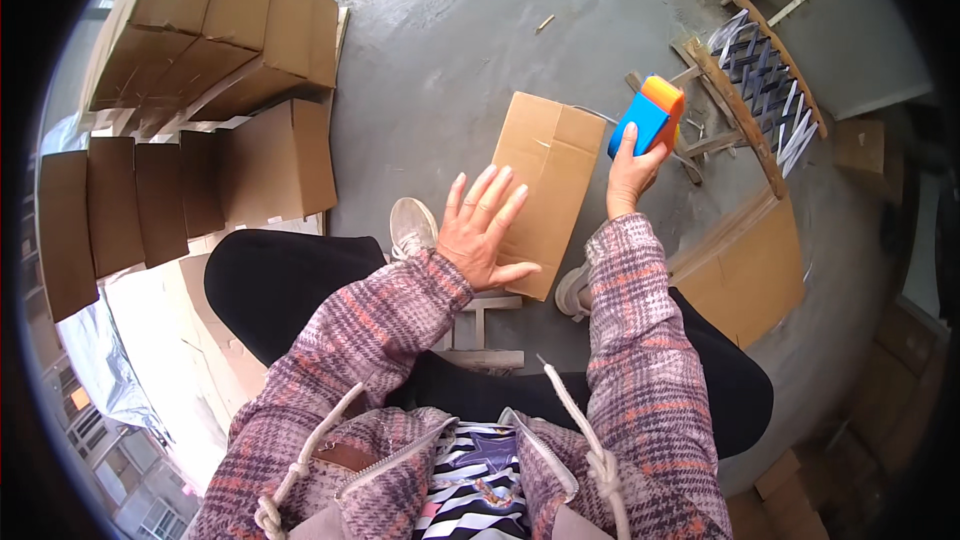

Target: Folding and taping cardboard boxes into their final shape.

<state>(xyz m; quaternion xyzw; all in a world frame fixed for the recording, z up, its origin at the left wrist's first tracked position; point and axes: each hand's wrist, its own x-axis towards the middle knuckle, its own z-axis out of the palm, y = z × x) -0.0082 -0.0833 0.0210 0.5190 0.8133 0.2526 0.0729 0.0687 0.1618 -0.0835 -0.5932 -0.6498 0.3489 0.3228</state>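
One blue and orange tool (648,118) is clamped in the person's right hand (636,168), thumb against its blue face, to the right of the far part of a cardboard box (550,165). The left hand (485,230) has its fingers spread apart over the box's near left side; whether the palm touches it cannot be told. The box lies between two pale shoes (412,227). Far right is a chair (758,90) with a woven seat; left, stacked cartons (215,25).
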